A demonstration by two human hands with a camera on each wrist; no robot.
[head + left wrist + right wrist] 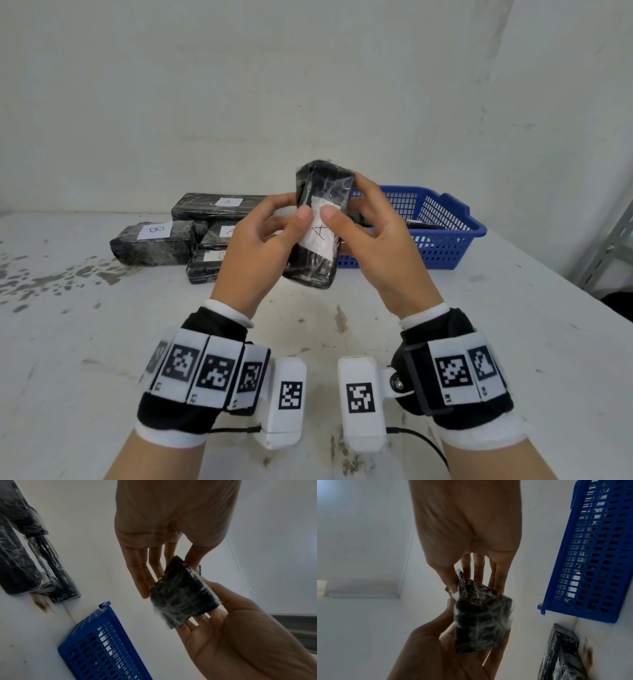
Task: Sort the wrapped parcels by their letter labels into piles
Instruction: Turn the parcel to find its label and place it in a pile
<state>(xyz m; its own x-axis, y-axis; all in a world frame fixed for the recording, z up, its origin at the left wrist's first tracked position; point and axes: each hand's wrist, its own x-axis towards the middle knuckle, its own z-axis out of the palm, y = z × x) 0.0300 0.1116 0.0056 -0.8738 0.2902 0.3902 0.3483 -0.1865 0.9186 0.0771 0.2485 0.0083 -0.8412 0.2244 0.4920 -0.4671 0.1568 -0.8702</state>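
You hold one parcel (320, 222) up in both hands, above the bench (102, 342) and just in front of the basket (442, 226). Your left hand (260, 246) and right hand (373, 240) each grasp it from a side, thumbs pressed on its white label, which reads A.

What could go wrong from here, as a judgement: the wrap is glossy film, so a loosened grasp during the hand-over to one hand could let the parcel slide out and drop onto the bench. Your thumbs also cover part of the label — lift them before trusting the letter. The sorted parcels left of the basket lie close together, A (219, 205) and B (152, 241) touching, so setting this one down carelessly could land it on the wrong letter or nudge a neighbour out of place.

Count: one parcel in your hands; four lie in the group left of the basket — two show A, one shows B, and the front one (202, 267) has a label partly hidden behind your left hand, likely B. At least one dark parcel remains in the basket; how many more, you cannot tell. One basket, two hands.
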